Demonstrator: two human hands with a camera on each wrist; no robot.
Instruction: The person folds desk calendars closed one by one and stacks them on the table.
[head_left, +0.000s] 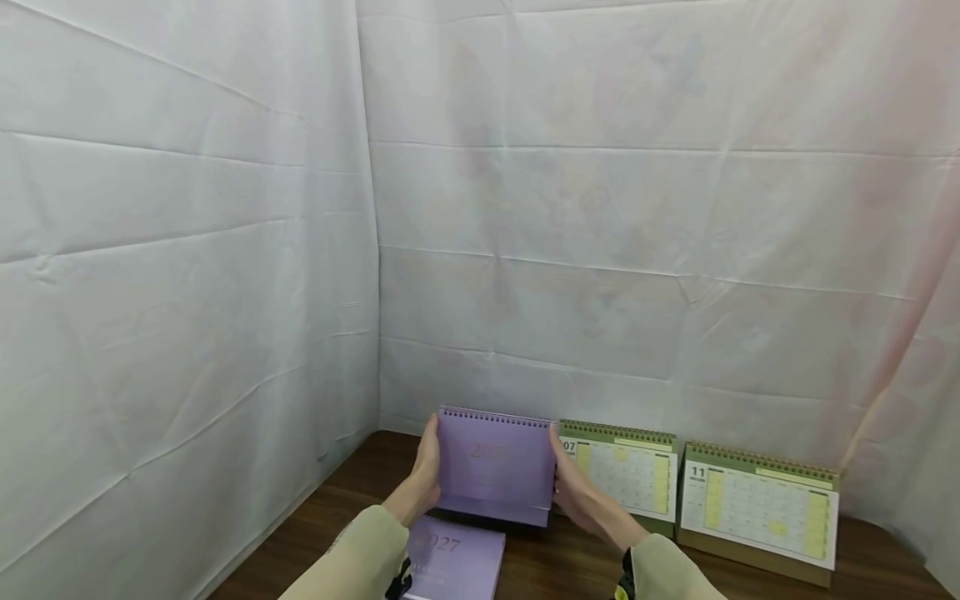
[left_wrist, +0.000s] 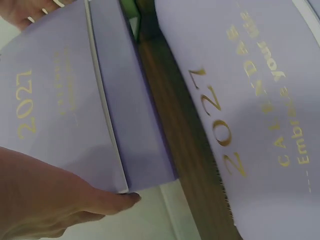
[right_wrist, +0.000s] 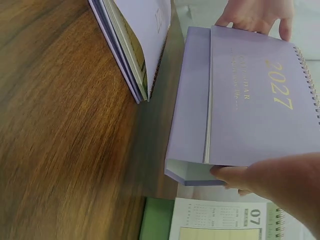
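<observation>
Head view: a purple desk calendar [head_left: 495,467] is tented upright at 6 o'clock of the scene, 2027 in gold on its cover [right_wrist: 250,125]. Both your hands grip it: your left hand [head_left: 426,467] at its 9 o'clock edge, your right hand [head_left: 577,492] at its 3 o'clock edge. You cannot tell whether it touches the counter [head_left: 375,467].

Expect it to be light, with stiff, smooth card that may slip a little and bend or crease rather than break. Hold cover and base [right_wrist: 187,105] together at both sides, as your hands lie; pinching only the cover could let the base swing, and a hard squeeze might fold the tent or bend the spiral binding [right_wrist: 308,75] at 12 o'clock.

The nearest thing to a container is the base's hollow, its open end beside your right fingers [right_wrist: 230,174].

Further out, a second purple calendar [head_left: 459,554] lies near your left forearm at 7 o'clock. A green calendar marked 07 [head_left: 622,475] stands just beside at 3 o'clock; past it, toward 4, stands another marked 11 [head_left: 761,508]. Pale cloth [head_left: 600,208] hangs behind.
</observation>
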